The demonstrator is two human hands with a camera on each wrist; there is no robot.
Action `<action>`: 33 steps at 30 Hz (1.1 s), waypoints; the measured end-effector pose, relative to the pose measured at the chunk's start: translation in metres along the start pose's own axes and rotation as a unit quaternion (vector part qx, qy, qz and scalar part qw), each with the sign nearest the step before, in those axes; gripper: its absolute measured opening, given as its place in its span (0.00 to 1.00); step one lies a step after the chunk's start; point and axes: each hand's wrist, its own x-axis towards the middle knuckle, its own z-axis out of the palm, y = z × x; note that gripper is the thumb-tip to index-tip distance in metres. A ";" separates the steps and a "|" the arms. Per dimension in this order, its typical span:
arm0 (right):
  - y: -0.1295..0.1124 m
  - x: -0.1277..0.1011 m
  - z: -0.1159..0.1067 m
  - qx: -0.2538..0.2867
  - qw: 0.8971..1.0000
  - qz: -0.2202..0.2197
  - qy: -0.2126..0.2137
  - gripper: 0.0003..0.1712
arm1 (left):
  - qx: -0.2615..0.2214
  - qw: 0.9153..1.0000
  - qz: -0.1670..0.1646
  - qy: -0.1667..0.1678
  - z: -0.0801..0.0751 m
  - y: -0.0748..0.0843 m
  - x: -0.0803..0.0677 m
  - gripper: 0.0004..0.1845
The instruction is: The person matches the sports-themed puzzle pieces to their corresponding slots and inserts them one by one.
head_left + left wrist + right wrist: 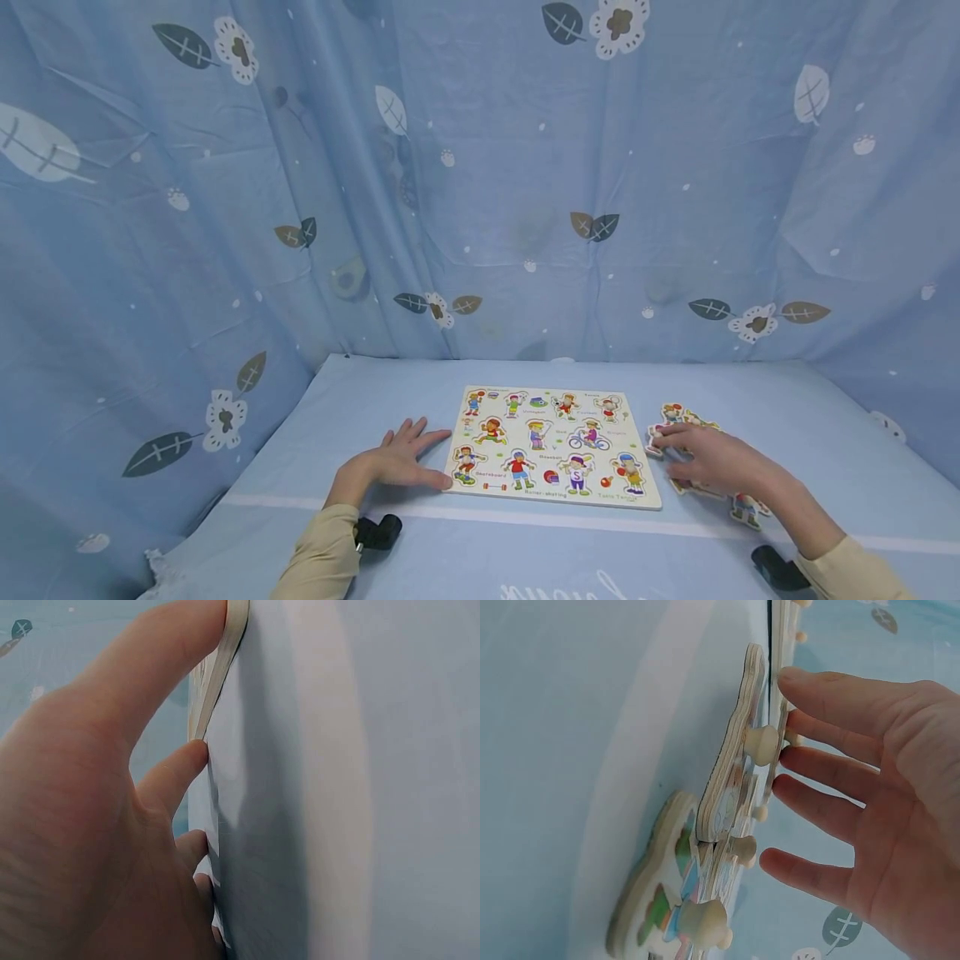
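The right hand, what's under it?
Flat, colourful wooden puzzle pieces with pale round knobs lie under the right hand. From above, it covers parts of them, so I can't count them.

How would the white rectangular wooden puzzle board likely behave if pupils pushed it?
Probably stiff: the board looks flat, with a solid pale edge. Low and flat, it should slide, not tip. The light blue cloth beneath looks soft, so may bunch up.

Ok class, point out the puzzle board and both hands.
Puzzle board (516, 434): head view, bare patch between figures.
Left hand (396, 461): head view, its back.
Right hand (901, 821): right wrist view, palm.
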 end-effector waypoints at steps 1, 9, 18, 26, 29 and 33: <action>0.000 0.000 0.000 -0.001 1.000 -0.001 0.000 0.27 | -0.001 1.000 0.000 0.000 0.000 0.000 0.000 0.51; -0.001 0.000 -0.003 -0.007 1.000 -0.004 -0.002 0.27 | 0.001 1.000 0.000 0.003 -0.001 0.002 -0.002 0.51; 0.001 0.001 -0.002 0.005 1.000 -0.009 -0.008 0.28 | -0.001 1.000 -0.003 0.001 0.001 0.000 0.000 0.51; -0.002 0.001 -0.003 0.002 1.000 -0.006 -0.007 0.28 | 0.000 1.000 -0.002 -0.002 0.000 -0.001 -0.002 0.51; -0.003 0.000 -0.005 0.002 1.000 -0.009 -0.006 0.28 | -0.001 1.000 -0.002 -0.002 0.000 -0.001 -0.002 0.51; -0.003 -0.001 -0.006 0.007 1.000 -0.012 -0.006 0.28 | -0.003 1.000 -0.003 -0.002 0.000 -0.001 -0.001 0.51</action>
